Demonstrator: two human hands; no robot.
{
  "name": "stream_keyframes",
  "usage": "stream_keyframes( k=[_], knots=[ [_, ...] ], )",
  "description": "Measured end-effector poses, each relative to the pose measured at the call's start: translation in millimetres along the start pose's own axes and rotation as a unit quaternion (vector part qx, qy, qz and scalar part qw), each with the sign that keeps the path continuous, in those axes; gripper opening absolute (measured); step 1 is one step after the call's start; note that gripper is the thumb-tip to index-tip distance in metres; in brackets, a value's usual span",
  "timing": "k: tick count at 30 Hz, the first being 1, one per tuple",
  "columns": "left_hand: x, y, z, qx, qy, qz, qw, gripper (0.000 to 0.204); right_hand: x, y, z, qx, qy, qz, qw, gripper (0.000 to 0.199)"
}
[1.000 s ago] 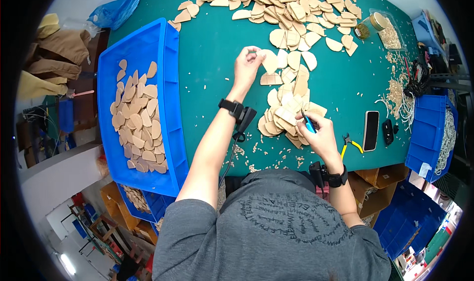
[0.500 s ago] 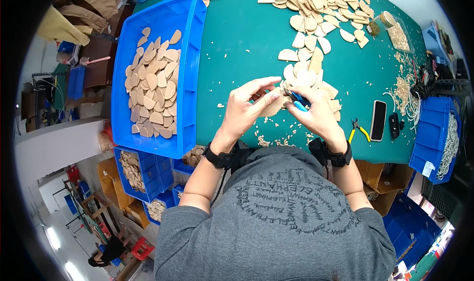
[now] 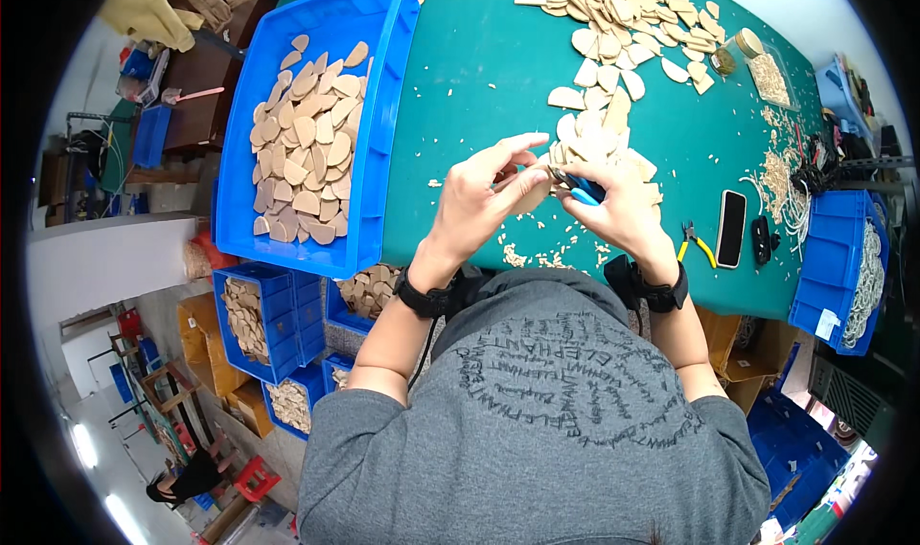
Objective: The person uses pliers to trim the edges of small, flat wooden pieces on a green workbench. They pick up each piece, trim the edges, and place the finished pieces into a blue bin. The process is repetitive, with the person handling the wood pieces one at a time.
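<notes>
My left hand [image 3: 471, 198] pinches a flat, tan half-round piece [image 3: 537, 201], mostly hidden behind the thumb and fingers. Wrapped in my right hand [image 3: 621, 208] is a pair of blue-handled pliers [image 3: 586, 192], whose jaws meet the edge of that piece; the exact contact is too small to tell. Just beyond both hands, a trail of similar half-round pieces [image 3: 594, 128] runs up the green table [image 3: 460, 85]. Small tan offcuts [image 3: 541, 256] lie scattered between my forearms.
A large blue bin [image 3: 388, 114] of half-round pieces stands at left. A bigger heap [image 3: 623, 9] lies at the far side. To the right are yellow-handled cutters [image 3: 697, 245], a phone [image 3: 731, 229], a jar [image 3: 736, 52] and a blue crate [image 3: 810, 267]. Filled bins [image 3: 278, 315] stand below left.
The view has shifted and tilted slightly. The half-round piece shows less between my hands, and the pliers remain at its edge. Both hands keep nearly the same place.
</notes>
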State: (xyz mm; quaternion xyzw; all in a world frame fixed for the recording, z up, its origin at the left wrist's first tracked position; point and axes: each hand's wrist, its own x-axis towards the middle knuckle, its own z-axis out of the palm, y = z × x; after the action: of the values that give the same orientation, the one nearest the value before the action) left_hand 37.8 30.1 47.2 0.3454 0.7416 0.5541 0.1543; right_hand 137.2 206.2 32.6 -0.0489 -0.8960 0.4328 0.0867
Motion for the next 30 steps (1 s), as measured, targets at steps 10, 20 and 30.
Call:
stream_keyframes(
  k=[10,20,30],
  knots=[
    [-3.9,0.8,-1.6,-0.008,-0.002,-0.003,1.000,0.037,-4.3,-5.6,1.0,-0.013,0.009,-0.015,1.000,0.027],
    [-3.6,1.1,-0.6,0.039,0.014,0.030,0.999,0.039,-2.8,-7.5,4.6,0.023,0.015,-0.015,1.000,0.022],
    [-4.0,4.1,-2.0,0.043,0.015,0.026,0.999,0.040,-2.5,-6.2,6.6,0.050,0.001,0.003,0.999,0.022]
  ],
)
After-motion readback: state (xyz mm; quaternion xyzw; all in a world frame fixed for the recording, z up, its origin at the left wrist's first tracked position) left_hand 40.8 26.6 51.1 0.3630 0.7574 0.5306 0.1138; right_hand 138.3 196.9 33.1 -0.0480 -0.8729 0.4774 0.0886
